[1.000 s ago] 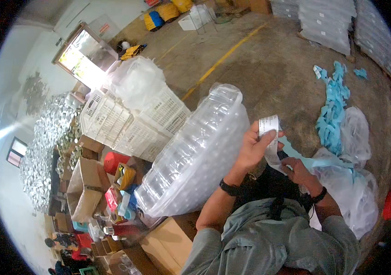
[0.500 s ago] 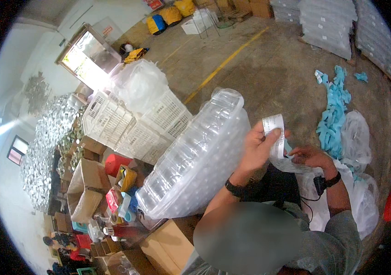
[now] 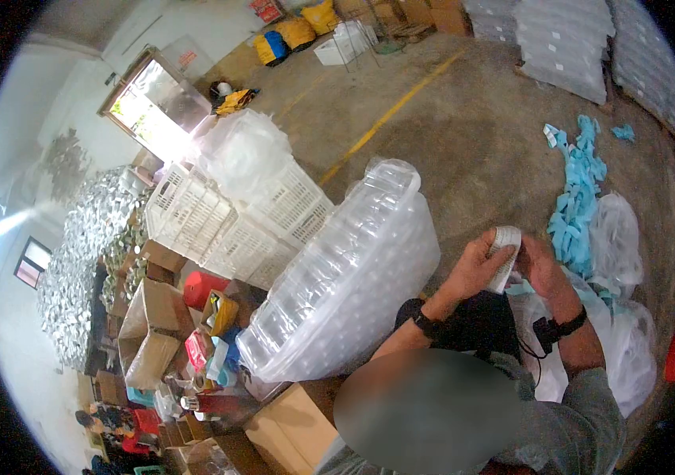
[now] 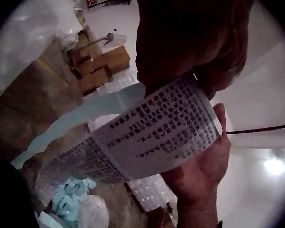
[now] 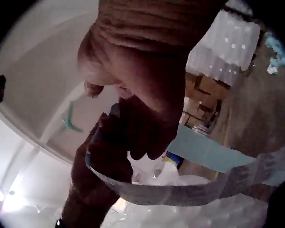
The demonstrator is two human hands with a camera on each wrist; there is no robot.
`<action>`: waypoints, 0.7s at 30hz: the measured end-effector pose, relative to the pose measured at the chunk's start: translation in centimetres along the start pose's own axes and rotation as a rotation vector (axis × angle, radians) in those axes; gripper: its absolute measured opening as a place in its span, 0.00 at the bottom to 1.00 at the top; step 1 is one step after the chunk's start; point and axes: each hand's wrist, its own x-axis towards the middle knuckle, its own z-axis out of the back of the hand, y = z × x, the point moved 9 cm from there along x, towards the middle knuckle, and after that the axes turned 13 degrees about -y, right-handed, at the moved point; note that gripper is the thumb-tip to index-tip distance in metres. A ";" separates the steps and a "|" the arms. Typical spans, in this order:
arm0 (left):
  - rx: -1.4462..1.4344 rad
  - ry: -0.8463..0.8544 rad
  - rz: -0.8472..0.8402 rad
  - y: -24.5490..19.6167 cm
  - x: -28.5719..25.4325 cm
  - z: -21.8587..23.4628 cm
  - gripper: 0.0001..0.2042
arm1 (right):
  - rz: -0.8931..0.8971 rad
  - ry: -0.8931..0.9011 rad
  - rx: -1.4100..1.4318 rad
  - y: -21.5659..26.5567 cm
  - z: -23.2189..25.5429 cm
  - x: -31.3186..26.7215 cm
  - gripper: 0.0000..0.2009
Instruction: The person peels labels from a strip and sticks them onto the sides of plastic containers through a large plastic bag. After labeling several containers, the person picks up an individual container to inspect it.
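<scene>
A white strip of printed labels (image 3: 505, 247) on pale blue backing is held between both hands in front of the person's chest. My left hand (image 3: 476, 267) grips its upper end, fingers curled over the paper. My right hand (image 3: 542, 265) pinches the same strip from the other side, close against the left. In the left wrist view the label strip (image 4: 156, 137) runs across the frame with rows of black print, the left hand (image 4: 190, 42) above it and the right hand's palm (image 4: 204, 166) beneath. In the right wrist view the strip (image 5: 180, 192) curves below the right hand (image 5: 142, 71).
A large clear bag of stacked plastic containers (image 3: 345, 277) leans just left of the hands. White crates (image 3: 226, 214) and cardboard boxes (image 3: 151, 324) stand further left. Peeled blue backing strips (image 3: 575, 198) and clear bags (image 3: 615, 237) lie on the concrete floor at right.
My left hand has lowered the strip from its upright position. My right hand has risen from the lower end to meet the left, and the strip now bends between them.
</scene>
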 end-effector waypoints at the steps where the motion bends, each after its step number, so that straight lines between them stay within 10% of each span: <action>1: -0.057 0.016 -0.085 -0.4 0.0 -0.5 0.10 | 0.001 0.003 -0.001 0.6 -0.4 0.1 0.25; 9: -0.258 0.169 0.016 1.8 -1.7 -1.8 0.18 | 0.175 -0.290 -0.233 6.6 -0.8 0.6 0.14; 21: -0.142 0.457 0.083 2.8 -5.4 -5.3 0.14 | 0.480 -0.274 -0.164 21.9 -0.9 5.8 0.20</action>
